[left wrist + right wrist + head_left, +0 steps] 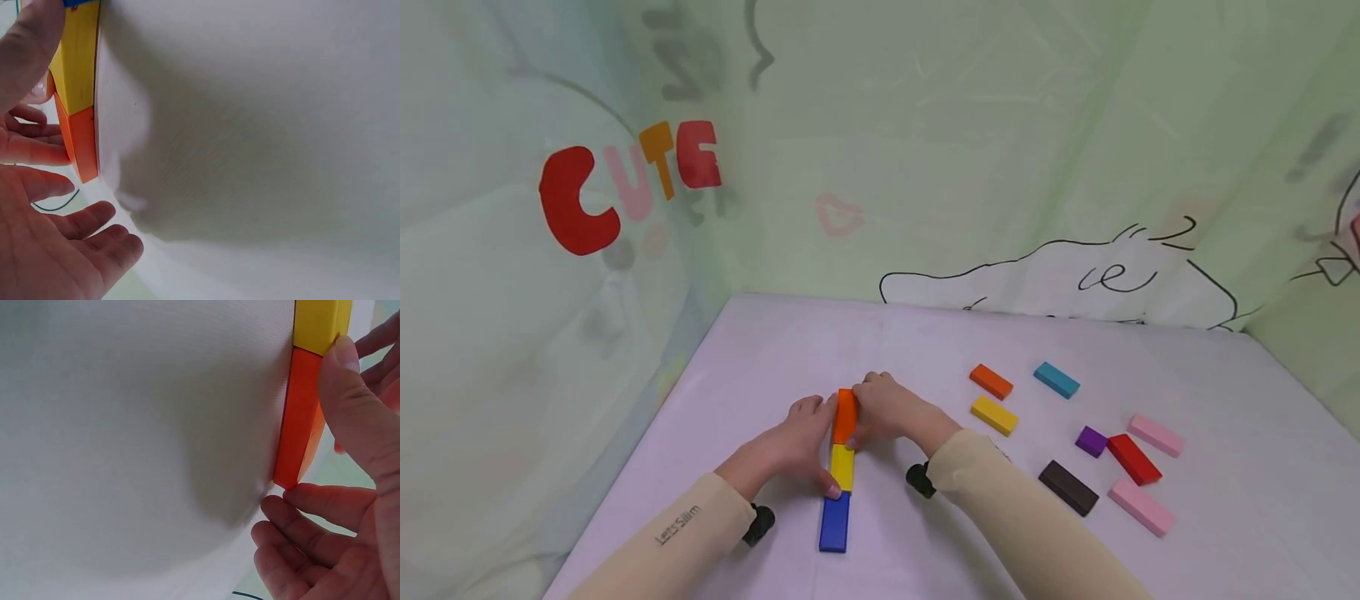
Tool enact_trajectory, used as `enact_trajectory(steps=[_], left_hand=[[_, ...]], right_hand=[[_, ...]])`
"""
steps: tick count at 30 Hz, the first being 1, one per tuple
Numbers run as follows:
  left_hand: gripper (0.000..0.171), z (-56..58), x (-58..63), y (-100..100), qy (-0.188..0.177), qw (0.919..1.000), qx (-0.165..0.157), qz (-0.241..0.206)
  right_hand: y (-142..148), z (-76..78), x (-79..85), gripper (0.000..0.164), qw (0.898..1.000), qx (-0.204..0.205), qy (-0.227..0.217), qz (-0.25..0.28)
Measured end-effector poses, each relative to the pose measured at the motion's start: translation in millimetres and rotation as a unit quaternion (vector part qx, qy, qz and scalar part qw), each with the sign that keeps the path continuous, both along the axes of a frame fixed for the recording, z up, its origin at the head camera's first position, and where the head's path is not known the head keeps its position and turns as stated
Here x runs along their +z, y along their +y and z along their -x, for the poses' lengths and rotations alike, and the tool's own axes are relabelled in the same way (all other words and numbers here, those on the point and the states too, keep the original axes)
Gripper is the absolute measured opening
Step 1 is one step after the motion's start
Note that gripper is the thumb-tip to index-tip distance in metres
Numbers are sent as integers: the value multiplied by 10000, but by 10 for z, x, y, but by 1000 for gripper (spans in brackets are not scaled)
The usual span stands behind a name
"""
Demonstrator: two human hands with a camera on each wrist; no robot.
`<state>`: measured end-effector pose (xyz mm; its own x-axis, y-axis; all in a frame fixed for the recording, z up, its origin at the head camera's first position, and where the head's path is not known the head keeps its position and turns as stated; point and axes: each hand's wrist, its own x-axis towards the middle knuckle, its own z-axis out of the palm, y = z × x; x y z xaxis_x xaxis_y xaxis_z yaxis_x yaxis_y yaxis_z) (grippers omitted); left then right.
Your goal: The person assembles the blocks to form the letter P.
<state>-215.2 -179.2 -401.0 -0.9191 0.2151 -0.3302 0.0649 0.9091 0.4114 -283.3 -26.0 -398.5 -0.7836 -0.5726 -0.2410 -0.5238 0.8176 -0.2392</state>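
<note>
An orange block (846,415), a yellow block (842,469) and a blue block (834,525) lie end to end in one row on the table. My right hand (891,408) holds the orange block lengthwise; in the right wrist view its thumb lies on the orange block (299,412) near the yellow joint, and the index fingertip meets the far end. From the left, my left hand (801,442) touches the row with its thumb near the yellow-blue joint. Its other fingers are extended beside the orange block (84,144) in the left wrist view.
Loose blocks lie to the right on the pale table (775,342): orange (992,381), yellow (995,415), light blue (1057,380), purple (1092,442), red (1134,459), dark brown (1069,487), and two pink, the nearer pink block (1141,507) included. Printed curtains stand behind and left.
</note>
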Motion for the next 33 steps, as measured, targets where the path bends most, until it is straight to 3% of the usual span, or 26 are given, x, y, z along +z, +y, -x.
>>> enact_trajectory(steps=[9,33], left_hand=[[129,136,22,15,-204,9987,-254,390],[131,193,55,18,-290,9959,-461,720]], right_hand=[[25,18,-45,69,9999,85,-23,129],[242,37,-50,77,9979,49,-253,597]])
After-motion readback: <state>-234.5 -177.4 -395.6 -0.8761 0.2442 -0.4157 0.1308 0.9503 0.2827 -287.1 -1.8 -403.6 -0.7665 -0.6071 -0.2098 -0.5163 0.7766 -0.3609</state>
